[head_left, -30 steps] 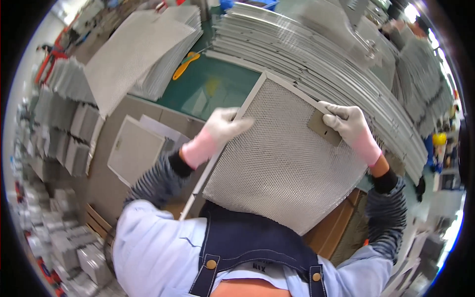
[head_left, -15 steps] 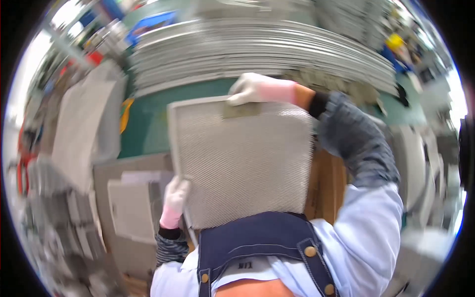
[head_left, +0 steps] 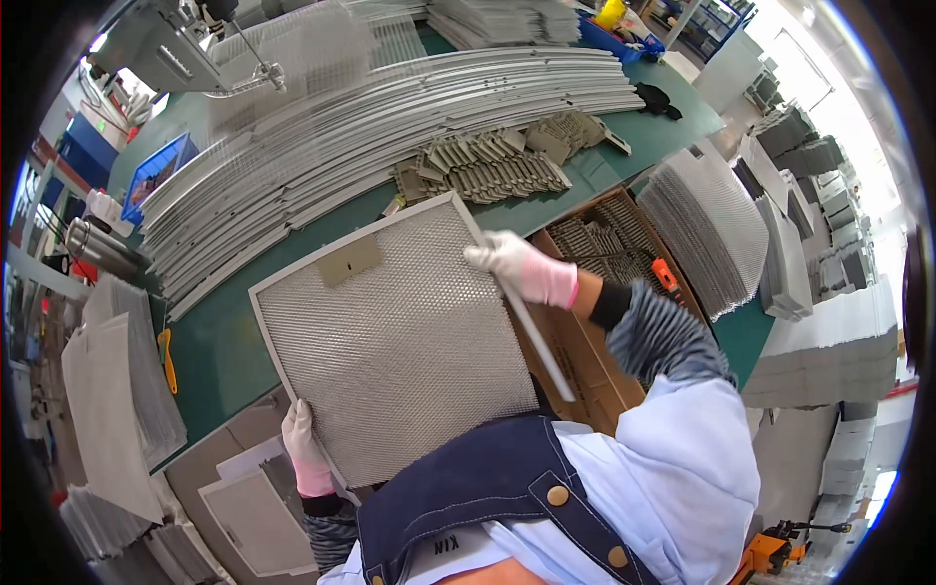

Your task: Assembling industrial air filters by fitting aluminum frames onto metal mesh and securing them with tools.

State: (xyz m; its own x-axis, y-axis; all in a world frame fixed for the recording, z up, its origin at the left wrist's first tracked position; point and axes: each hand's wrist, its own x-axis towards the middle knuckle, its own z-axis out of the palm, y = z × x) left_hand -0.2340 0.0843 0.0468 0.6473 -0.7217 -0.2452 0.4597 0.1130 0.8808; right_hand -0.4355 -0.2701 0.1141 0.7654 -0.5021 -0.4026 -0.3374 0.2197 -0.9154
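A square metal mesh panel with pale frame strips rests tilted against my apron. My left hand, in a white and pink glove, is closed on its lower left edge. My right hand, gloved alike, closes on a frame strip at the upper right corner. That strip slants away from the panel's right side, its lower end apart from the mesh. A small beige plate lies near the panel's top edge. The right fingertips partly hide the corner.
Long metal strips lie stacked across the green table. Beige plates are heaped before them. A cardboard box with small metal parts and an orange cutter stands right, beside stacked mesh sheets. A yellow-handled tool lies left.
My right hand has moved from the panel's top edge to its upper right corner and onto the strip there. The panel has turned counterclockwise, and the view has swung too.
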